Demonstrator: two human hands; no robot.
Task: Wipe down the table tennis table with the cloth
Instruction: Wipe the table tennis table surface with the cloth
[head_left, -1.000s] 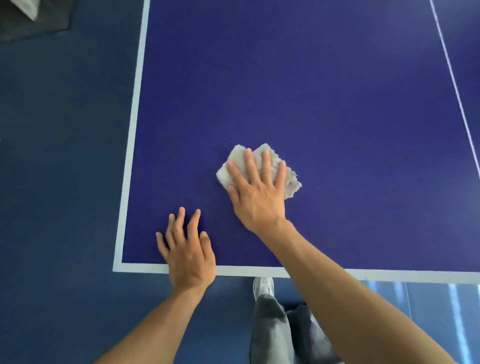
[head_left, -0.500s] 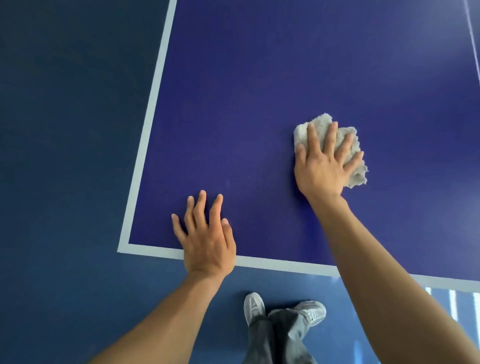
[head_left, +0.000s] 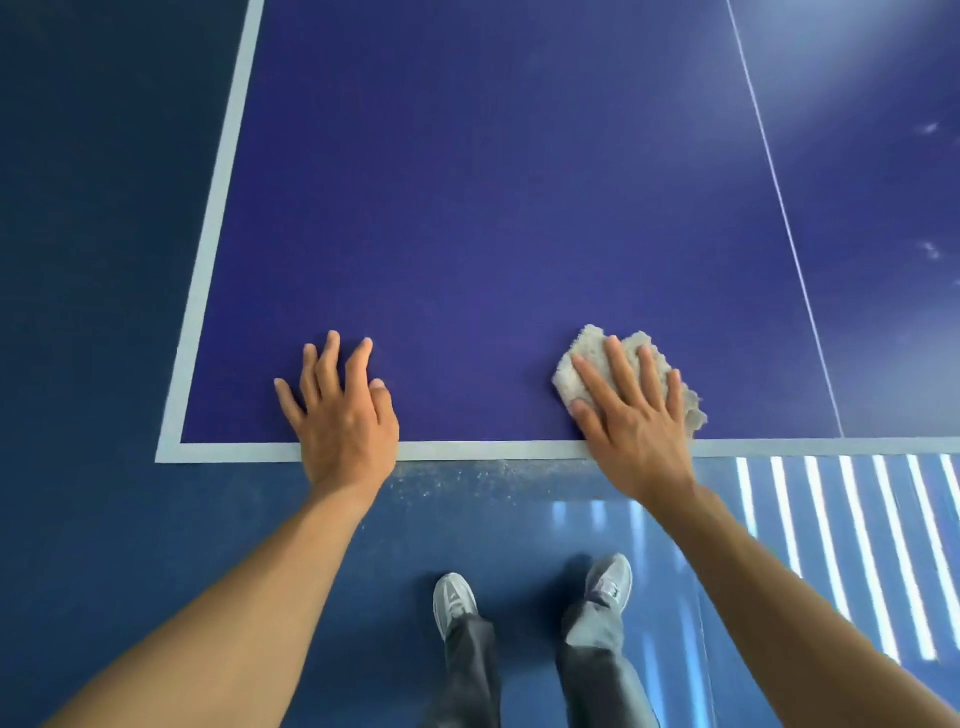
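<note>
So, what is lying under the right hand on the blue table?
Under the right hand lies a crumpled pale grey cloth, pressed flat on the blue table tennis table near its white end line. The cloth's middle is covered by the fingers.

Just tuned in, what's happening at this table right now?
A person is wiping a blue table tennis table. The right hand presses a pale crumpled cloth flat against the surface, close to the white line along the near edge. The left hand lies open on the table near the left corner, holding nothing. Pale specks show on the floor just below the near edge.
</note>
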